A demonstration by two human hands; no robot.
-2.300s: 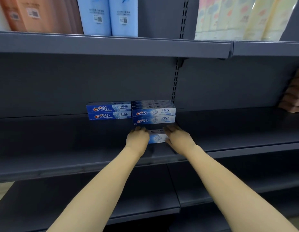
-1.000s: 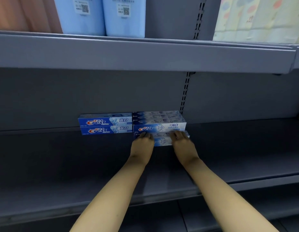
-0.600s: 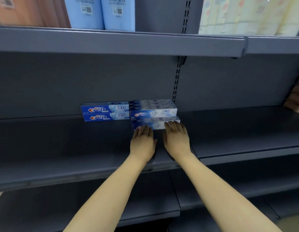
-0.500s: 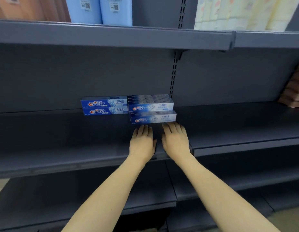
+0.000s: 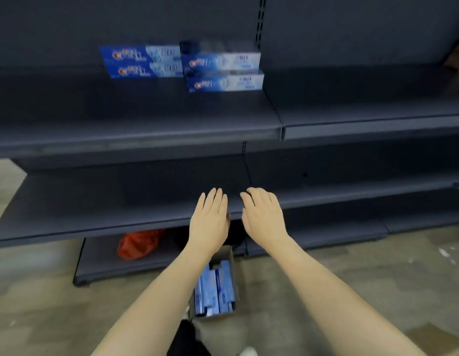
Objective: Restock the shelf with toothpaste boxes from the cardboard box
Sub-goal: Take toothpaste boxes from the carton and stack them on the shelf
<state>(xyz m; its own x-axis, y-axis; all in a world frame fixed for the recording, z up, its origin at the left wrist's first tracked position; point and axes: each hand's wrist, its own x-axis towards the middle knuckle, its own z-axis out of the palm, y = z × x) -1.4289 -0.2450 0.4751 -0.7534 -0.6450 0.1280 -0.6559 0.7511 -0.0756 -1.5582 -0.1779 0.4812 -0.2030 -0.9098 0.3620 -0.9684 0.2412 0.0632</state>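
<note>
Blue and white toothpaste boxes stand stacked at the back of the dark grey shelf (image 5: 136, 129): a two-high stack on the left (image 5: 142, 61) and a stack with whiter fronts on the right (image 5: 223, 70), whose lowest box juts slightly forward. On the floor below, a cardboard box (image 5: 234, 263) holds several more toothpaste boxes (image 5: 214, 291) standing on end. My left hand (image 5: 210, 220) and my right hand (image 5: 263, 217) hover palm down, fingers apart and holding nothing, in front of the lower shelf and above the cardboard box.
A red plastic bag (image 5: 138, 242) lies on the bottom shelf left of the cardboard box. A second shelf bay (image 5: 372, 124) adjoins on the right. The floor is grey concrete (image 5: 377, 278). A dark trouser leg and a shoe tip show at the bottom edge.
My hands have left the toothpaste stack and dropped down and back. My view has tilted down, bringing the lower shelves, floor and cardboard box into sight.
</note>
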